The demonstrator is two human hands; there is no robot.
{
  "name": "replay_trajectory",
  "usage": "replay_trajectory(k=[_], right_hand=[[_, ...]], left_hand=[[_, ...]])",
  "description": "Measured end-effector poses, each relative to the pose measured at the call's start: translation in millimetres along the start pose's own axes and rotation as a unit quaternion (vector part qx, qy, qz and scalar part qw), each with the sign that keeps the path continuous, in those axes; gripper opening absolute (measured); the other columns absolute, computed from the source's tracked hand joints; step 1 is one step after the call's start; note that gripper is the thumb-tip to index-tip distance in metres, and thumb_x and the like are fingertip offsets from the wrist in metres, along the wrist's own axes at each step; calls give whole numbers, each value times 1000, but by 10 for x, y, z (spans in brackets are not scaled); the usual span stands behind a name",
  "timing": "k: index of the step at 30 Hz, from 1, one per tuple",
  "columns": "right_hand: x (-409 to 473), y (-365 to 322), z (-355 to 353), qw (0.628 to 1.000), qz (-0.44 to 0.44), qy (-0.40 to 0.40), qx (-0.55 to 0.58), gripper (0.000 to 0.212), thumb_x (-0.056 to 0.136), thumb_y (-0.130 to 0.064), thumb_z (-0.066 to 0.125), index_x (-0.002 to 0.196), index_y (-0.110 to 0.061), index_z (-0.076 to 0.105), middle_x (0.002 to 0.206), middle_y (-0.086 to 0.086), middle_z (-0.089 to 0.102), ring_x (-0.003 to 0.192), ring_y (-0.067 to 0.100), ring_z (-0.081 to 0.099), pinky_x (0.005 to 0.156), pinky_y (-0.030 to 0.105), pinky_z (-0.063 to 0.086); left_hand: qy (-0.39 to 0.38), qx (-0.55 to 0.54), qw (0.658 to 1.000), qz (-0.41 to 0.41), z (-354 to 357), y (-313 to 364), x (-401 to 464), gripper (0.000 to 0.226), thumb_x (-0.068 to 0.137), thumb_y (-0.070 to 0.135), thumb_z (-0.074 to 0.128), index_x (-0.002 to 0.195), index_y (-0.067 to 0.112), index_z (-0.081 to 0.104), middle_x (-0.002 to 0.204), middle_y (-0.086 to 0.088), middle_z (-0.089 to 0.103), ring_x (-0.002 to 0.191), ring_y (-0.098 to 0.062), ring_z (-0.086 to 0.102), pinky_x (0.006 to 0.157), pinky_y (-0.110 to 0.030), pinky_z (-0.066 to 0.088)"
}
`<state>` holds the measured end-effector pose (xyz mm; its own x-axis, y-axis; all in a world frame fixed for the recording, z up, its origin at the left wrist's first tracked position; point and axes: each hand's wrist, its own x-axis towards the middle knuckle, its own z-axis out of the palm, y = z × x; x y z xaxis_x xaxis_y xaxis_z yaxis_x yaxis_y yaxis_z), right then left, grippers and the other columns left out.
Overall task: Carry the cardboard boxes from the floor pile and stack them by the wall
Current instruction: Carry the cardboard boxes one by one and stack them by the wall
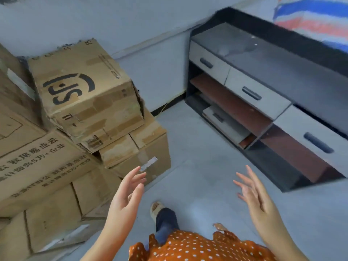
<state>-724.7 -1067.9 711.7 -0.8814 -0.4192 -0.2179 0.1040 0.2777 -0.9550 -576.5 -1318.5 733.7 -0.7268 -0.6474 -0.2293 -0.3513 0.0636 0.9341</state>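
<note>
A grey floor (197, 166) meets a pale wall (131, 25). Cardboard boxes (56, 176) are stacked against the wall at nine o'clock; the top box (84, 95) sits tilted on a smaller box (143, 147). The left hand (126, 194) hovers just beside that smaller box, fingers spread, holding nothing. The right hand (258, 196), at four o'clock, is spread and empty too. A drawer cabinet (263, 95) stands at two o'clock.

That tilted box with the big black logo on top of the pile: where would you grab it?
Probably by its two opposite side faces, one hand each, coming from the front. The logo box sits tilted on the lower box, its worn front corner overhanging, so palms low near the bottom edges seem safest. Both the left hand and right hand are empty.
</note>
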Motion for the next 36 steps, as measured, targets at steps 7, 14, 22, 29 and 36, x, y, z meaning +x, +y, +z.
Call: replay_trajectory(k=[7,14,22,29,36], right_hand=[[-1623,489,-1326,978,48,201,-13,51,82,-40,49,131,-48,39,126,-24,58,116,-2,57,93,16,48],[-3089,855,-1737,905,129,404,33,52,84,-40,47,135,-46,40,122,-32,57,113,-7,56,87,10,46],[-3733,1070,-1545,713,191,654,168,51,79,-40,48,130,-42,47,122,-18,63,110,0,61,96,38,49],[-3935,1183,-2027,548,197,788,199,45,96,-9,48,125,-43,52,114,-25,65,108,3,63,99,49,47],[-4127,1252,-2534,416,175,872,188,41,97,-15,46,128,-42,47,118,-19,63,108,1,62,97,39,48]], left_hand=[[-209,14,975,71,1337,136,-650,38,83,39,47,120,37,54,114,19,66,110,1,59,87,-24,46],[-471,124,860,155,2495,413,-1128,35,83,39,47,117,39,56,113,28,63,106,12,57,78,1,40],[-657,170,701,218,3915,671,-1738,32,86,25,50,115,37,58,111,22,67,106,3,60,89,-13,44],[-757,143,589,246,5205,983,-2550,37,82,28,49,117,31,58,114,19,66,104,1,62,89,-17,50],[-815,170,482,271,6181,1108,-3346,39,79,47,42,116,43,54,110,33,61,107,7,57,88,-15,42]])
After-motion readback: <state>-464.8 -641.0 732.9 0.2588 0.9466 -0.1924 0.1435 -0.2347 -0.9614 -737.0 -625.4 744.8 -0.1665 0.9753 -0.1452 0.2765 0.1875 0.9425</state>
